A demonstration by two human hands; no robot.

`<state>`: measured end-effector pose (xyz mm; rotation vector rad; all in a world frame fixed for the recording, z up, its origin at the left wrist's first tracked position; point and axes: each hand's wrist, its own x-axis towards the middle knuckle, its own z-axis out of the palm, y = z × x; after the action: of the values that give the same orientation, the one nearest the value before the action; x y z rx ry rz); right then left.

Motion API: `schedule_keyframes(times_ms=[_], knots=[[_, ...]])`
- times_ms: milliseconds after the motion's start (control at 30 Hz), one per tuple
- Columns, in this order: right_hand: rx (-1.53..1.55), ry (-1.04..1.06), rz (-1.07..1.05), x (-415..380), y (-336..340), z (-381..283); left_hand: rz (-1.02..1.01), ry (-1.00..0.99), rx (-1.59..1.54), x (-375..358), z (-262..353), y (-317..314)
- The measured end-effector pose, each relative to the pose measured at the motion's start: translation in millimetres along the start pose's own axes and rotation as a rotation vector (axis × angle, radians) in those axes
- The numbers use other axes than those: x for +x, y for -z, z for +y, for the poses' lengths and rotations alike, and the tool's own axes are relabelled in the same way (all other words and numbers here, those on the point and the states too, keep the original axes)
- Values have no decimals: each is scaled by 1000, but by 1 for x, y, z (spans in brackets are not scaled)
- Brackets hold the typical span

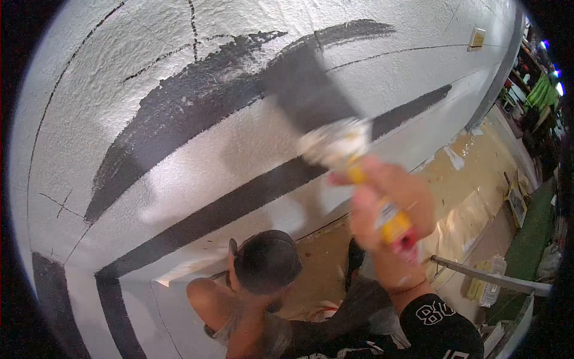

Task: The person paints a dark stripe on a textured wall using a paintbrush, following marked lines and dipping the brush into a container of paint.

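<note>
A paintbrush [394,227] with a yellow handle is gripped in my right hand [391,200], blurred by motion. Its wide dark bristles [314,90] lie over the dark grey painted band [197,99] on the white textured wall [245,134]. Whitish smears cover the ferrule. Low in the view, my left hand [236,269] is wrapped around a round, dark paint pot [269,263]; most of its fingers are hidden.
Sketched lines [191,27] and a second dark stripe [233,200] run across the wall. A small switch plate [476,39] is at upper right. Brown sheeting [472,167] covers the floor. A metal bar [490,275] juts in at right, near a plastic container [487,281] and green matting [532,239].
</note>
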<state>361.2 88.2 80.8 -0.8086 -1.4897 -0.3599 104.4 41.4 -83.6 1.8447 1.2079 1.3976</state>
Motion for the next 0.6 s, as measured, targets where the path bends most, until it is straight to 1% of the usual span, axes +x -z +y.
schedule_keyframes(times_ms=[33, 100, 167, 233, 267, 333, 367, 433, 467, 533, 567, 600], knots=[[0, -3, 2, -1, -4, -2, 0, 0, 0, 0, 0, 0], [115, -16, 76, -3, -10, -3, -3, 0, 4, -1, -1, 0], [-131, -18, 89, -2, 0, 9, -4, 1, 1, -1, -2, 1], [51, -172, 290, 2, 4, 22, -3, 3, 2, -2, -4, 2], [51, -172, 289, 7, 5, 27, -5, 3, 2, -3, -4, 3], [32, -323, 555, 16, 8, 34, -6, 9, 2, -5, -6, 4], [32, -323, 552, 16, 7, 32, -5, 11, 3, -5, -8, 5], [201, -366, 518, 11, 2, 24, -5, 18, 4, -7, -10, 5], [200, -369, 517, 8, 3, 18, -5, 23, 5, -8, -11, 5], [-209, -51, -2, 2, 6, 4, -1, 29, 7, -10, -14, 5], [-209, -56, -3, 1, 2, -2, -2, 34, 7, -12, -14, 5], [-45, -85, 7, 1, -3, -9, -2, 37, 8, -12, -15, 5]])
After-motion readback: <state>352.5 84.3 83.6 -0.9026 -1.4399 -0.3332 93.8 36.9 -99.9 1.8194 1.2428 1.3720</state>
